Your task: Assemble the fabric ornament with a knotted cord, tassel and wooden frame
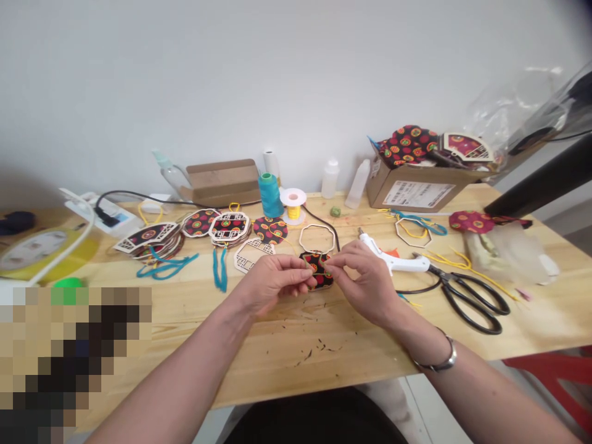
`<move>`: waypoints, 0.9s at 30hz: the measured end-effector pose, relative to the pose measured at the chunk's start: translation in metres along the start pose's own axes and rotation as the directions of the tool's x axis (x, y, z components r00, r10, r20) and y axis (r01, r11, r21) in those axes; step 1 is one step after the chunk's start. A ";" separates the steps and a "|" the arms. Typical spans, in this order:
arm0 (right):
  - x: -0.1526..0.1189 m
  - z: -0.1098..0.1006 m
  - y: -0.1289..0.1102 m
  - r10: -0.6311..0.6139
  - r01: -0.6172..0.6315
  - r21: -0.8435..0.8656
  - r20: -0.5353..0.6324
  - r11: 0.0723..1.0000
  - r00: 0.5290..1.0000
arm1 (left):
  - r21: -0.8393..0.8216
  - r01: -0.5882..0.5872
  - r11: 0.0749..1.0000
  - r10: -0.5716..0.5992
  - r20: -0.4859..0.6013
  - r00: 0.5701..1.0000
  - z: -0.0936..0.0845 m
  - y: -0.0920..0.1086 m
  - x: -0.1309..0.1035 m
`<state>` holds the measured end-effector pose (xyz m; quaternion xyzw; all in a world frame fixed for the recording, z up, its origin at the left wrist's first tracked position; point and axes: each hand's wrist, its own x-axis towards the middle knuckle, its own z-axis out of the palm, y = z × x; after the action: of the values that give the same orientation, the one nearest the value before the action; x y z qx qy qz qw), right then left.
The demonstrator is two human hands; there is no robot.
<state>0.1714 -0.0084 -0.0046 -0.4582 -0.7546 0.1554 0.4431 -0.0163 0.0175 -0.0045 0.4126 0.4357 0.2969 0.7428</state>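
Observation:
A black, red-patterned fabric piece (322, 281) lies on the table between my hands. My left hand (277, 282) is closed at its left side, thumb and fingers pinched; what they hold is too small to tell. From the right, my right hand (363, 277) pinches at the upper edge, its fingertips over a thin greenish strand or strip that I cannot make out clearly. Just behind lies a pale octagonal frame (317, 227). A white glue gun (407, 264) rests beside my right hand, and a lattice frame (245, 262) lies behind my left hand.
Black scissors (469, 296) lie at the right. Behind stand a teal thread cone (271, 196), a yellow thread spool (293, 208), bottles and a cardboard box (416, 188) of patterned pieces. Decorated pieces (230, 229) sit left, near a power strip (108, 216). Dark scraps dot the front.

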 end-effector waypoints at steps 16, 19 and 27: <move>0.001 -0.003 0.003 0.195 -0.217 0.218 0.121 0.951 0.973 | -0.023 -0.016 1.000 0.016 0.019 1.000 -0.001 0.001 0.000; 0.001 -0.002 0.004 0.192 -0.214 0.217 0.115 0.952 0.975 | -0.012 -0.016 1.000 0.016 0.032 0.999 0.000 0.002 -0.001; 0.001 -0.003 0.004 0.208 -0.239 0.229 0.151 0.944 0.966 | 0.002 -0.018 1.000 0.018 0.033 0.999 0.002 0.002 -0.002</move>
<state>0.1760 -0.0056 -0.0052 -0.4722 -0.6988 0.3250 0.4280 -0.0158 0.0163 -0.0010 0.4222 0.4198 0.2962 0.7469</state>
